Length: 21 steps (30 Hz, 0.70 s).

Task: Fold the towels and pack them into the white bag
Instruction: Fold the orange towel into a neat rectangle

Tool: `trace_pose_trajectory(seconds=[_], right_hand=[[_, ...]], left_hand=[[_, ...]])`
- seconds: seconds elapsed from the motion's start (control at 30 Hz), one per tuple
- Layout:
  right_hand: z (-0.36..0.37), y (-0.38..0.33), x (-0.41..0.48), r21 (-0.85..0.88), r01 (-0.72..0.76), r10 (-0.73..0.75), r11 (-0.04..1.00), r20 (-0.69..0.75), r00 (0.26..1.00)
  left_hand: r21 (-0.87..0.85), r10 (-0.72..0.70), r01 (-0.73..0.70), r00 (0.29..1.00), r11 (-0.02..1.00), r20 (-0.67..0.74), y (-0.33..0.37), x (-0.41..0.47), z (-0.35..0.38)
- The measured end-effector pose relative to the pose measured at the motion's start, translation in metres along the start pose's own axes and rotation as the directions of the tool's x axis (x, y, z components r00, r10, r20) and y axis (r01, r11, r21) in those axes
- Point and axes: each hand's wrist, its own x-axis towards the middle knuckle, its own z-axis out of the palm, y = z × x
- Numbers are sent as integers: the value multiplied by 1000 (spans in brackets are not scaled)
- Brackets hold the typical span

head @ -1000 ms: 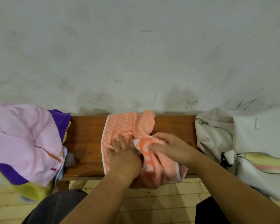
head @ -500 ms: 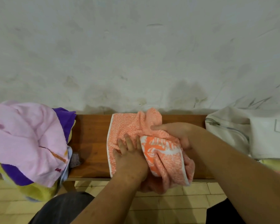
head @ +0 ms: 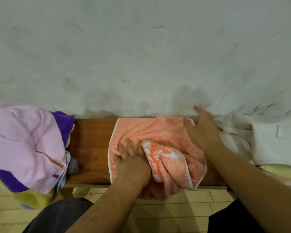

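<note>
White bag [head: 265, 142] at right end of bench [head: 91, 145]; pale yellow towel [head: 282, 172] shows in its opening. Orange towel [head: 149, 130] mid-bench, part folded, bunched flap overhanging near edge. Left hand [head: 133, 163] flat, fingers straight, pressing towel near its left border. Right hand [head: 203, 132] spread wide, gripping nothing, over towel's far right corner; blurred, contact cannot be told. Towel pile [head: 23, 145], pink on top, at left end. Bare wood between pile and orange towel
</note>
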Motion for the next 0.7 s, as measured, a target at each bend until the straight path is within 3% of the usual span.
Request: trace_pose_trajectory(seconds=[0.1,0.2,0.3,0.47,0.57,0.7], right_hand=[[10,-7,-56,-14,42,-34,999,370,929],[19,-1,-92,-35,78,-52,996,468,882],[19,15,-108,73,65,-89,995,400,912],[-6,29,-117,360,-114,45,926,194,980],[-26,41,-118,500,-174,163,848,66,984],[-34,62,-122,604,-266,232,751,136,963]], left_hand=[[-7,3,-3,1000,1000,-9,0,2,3],[-9,23,-23,1000,1000,-12,-4,5,7],[-68,69,-73,996,995,-54,-13,6,5],[-270,222,-272,954,924,-203,-47,2,-13],[-497,148,-311,929,810,-340,-67,-11,-26],[-631,14,-297,911,717,-413,-93,-29,-32]])
